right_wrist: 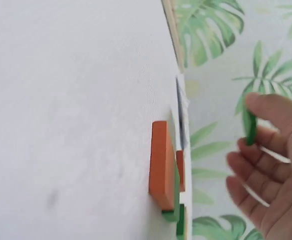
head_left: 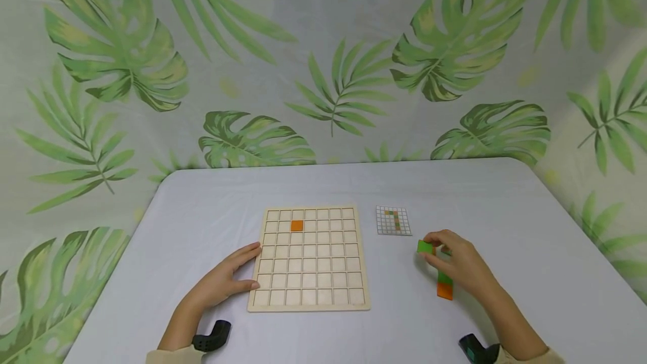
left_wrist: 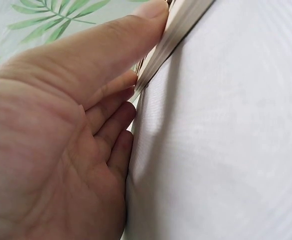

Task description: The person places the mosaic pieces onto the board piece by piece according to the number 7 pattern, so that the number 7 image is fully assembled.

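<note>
at the near edge, a pale beige sleeve [head_left: 174, 356] shows on the left and a matching cuff [head_left: 531, 357] on the right. beside the sleeve is a black, angled wrist camera [head_left: 212, 337]; its black twin [head_left: 477, 349] on the right bears a dark teal patch [head_left: 471, 354].

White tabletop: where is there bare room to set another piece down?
Bare: the white tabletop between the wooden grid board and the orange tile, nearer than the pattern card; the strip behind the board; and right of the right hand. Crowded: under that hand, among loose tiles, and the board's left edge, where the left hand touches.
</note>
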Available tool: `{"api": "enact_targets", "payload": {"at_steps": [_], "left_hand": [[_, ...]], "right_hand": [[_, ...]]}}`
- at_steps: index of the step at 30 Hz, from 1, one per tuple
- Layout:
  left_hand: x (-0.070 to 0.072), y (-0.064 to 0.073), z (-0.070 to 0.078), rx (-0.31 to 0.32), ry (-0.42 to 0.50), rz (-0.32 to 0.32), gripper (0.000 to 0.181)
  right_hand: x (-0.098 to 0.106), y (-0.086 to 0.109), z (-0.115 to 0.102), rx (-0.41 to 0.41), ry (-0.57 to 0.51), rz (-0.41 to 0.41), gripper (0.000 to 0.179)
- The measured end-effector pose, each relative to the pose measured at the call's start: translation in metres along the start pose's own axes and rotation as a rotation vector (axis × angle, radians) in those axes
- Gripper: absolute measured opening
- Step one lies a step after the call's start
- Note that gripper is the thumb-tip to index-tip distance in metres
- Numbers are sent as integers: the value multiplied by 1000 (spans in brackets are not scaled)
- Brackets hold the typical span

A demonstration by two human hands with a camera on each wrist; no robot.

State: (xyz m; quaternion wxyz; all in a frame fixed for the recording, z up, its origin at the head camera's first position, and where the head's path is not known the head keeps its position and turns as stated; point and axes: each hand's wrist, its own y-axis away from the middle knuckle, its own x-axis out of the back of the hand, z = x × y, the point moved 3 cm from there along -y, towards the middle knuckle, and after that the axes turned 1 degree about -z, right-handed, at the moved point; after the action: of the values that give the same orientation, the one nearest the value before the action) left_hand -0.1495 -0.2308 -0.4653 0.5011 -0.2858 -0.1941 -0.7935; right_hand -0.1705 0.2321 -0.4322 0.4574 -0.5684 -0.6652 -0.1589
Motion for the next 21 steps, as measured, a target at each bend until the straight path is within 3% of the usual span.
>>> {"api": "enact_targets", "payload": {"at_steps": [12, 21], "left_hand": [[-2, -2, -2, 11, 7, -6, 78], [-2, -2, -2, 16, -4, -2, 77]], "right_hand": [[-25, -66, -55, 239, -175, 62, 30], [-76, -116, -96, 271, -258, 5, 29]]}}
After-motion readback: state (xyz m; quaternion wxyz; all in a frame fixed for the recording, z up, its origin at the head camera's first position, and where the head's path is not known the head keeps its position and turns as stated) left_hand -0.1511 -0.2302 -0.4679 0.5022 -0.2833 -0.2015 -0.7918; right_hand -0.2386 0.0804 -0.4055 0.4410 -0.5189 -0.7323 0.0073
